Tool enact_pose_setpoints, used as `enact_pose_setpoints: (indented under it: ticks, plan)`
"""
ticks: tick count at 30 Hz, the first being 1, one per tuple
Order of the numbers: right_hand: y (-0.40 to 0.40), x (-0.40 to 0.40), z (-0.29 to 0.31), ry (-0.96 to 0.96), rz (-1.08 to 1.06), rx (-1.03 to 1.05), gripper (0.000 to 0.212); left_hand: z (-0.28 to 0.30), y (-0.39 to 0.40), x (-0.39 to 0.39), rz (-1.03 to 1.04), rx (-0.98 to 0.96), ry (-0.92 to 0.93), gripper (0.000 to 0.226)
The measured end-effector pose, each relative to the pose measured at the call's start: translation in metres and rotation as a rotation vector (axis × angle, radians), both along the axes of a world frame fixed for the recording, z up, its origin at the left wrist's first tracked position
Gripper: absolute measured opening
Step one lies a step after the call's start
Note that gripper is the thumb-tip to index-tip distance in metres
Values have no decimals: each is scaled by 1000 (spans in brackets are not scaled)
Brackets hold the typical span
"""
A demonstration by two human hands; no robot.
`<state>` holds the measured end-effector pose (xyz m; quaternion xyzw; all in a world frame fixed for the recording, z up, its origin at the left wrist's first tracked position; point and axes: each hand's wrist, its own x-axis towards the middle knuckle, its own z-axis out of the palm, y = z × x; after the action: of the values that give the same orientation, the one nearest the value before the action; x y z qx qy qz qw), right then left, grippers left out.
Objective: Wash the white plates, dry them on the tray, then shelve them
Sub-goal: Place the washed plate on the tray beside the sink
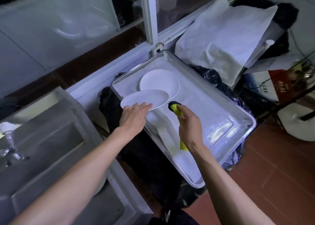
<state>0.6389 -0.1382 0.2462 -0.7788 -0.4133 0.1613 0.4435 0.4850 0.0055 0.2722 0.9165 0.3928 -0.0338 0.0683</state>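
Note:
A large metal tray (235,122) lined with a white cloth sits in the middle of the view. One white plate (160,83) lies flat near the tray's far corner. My left hand (134,117) grips the near rim of a second white plate (144,99), which is tilted over the tray's left edge and overlaps the first plate. My right hand (189,127) holds a yellow and black cloth (176,108) just right of that plate, above the tray's lining.
A steel sink (51,144) with a tap (12,149) is at the left. A glass-fronted cabinet (68,20) stands behind. Black plastic (109,105) lies under the tray. White cloth-covered items (221,42) are at the back right, and red floor tiles (272,173) at the right.

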Motion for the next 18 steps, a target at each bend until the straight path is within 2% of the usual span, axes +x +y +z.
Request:
enact_pose_setpoints:
  ticks: [10,18]
  plan:
    - [5,29,-25,-5,-21,-40,42,-34,17,54,-72,95,230,72]
    - [17,39,-35,-48,3,-46,34,-57,30,81,-93,56,299,88]
